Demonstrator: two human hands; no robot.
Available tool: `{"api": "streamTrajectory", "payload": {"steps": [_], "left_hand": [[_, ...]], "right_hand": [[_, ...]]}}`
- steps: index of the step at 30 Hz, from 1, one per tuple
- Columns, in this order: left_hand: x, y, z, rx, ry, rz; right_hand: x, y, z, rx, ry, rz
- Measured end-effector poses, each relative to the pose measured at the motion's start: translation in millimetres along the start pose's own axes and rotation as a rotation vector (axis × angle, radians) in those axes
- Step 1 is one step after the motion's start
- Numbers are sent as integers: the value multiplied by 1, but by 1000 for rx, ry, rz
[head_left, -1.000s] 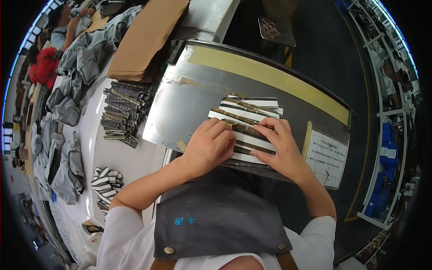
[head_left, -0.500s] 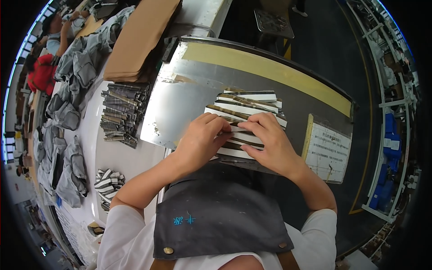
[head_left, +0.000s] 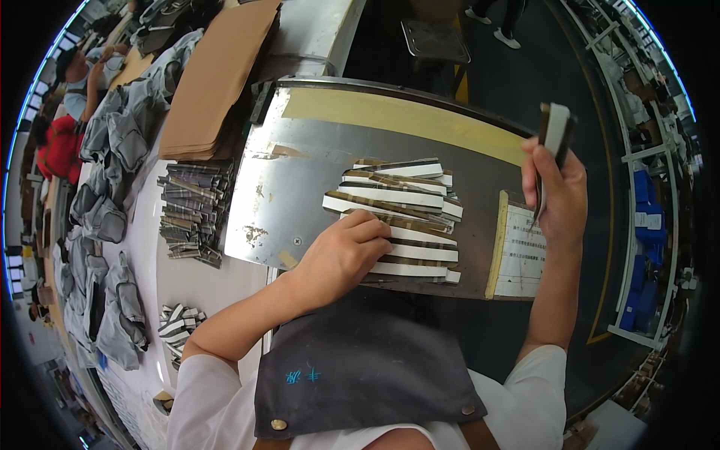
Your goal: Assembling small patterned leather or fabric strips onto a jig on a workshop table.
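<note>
A loose pile of camouflage-and-white strips (head_left: 409,196) lies on the metal-topped table, laid roughly side by side. My left hand (head_left: 341,251) rests at the pile's left end with its fingers curled together; whether a strip is between the fingertips is hidden. Raised off to the right, my right hand (head_left: 559,195) is closed around a folded strip (head_left: 555,133) with a white face and dark edges. That strip stands up out of the fist and is somewhat blurred.
Under the pile is a metal table (head_left: 262,202) with yellow tape (head_left: 390,112) along its far side. A printed sheet (head_left: 517,251) lies at its right. On the left are dark strips (head_left: 193,214), brown cardboard (head_left: 214,82) and grey fabric pieces (head_left: 124,142). A stool (head_left: 435,41) stands beyond.
My right hand has left the pile and swung up and right, carrying a strip. The left hand stays by the strips. A person's legs now show more at the far side.
</note>
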State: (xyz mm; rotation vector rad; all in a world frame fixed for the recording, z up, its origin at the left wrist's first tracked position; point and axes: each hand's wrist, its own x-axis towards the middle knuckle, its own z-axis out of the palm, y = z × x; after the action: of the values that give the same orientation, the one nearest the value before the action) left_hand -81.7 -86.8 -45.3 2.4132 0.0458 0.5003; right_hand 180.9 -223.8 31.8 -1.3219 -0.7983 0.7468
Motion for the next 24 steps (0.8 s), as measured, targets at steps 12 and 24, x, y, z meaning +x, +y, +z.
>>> {"api": "streamTrajectory", "payload": {"steps": [12,24], "left_hand": [[95,-69,17,426,39,90],[117,-85,34,585,53,33]], "right_hand": [[69,81,32,-1143,-172,-477],[39,106,31,-1335,-148,-428]]}}
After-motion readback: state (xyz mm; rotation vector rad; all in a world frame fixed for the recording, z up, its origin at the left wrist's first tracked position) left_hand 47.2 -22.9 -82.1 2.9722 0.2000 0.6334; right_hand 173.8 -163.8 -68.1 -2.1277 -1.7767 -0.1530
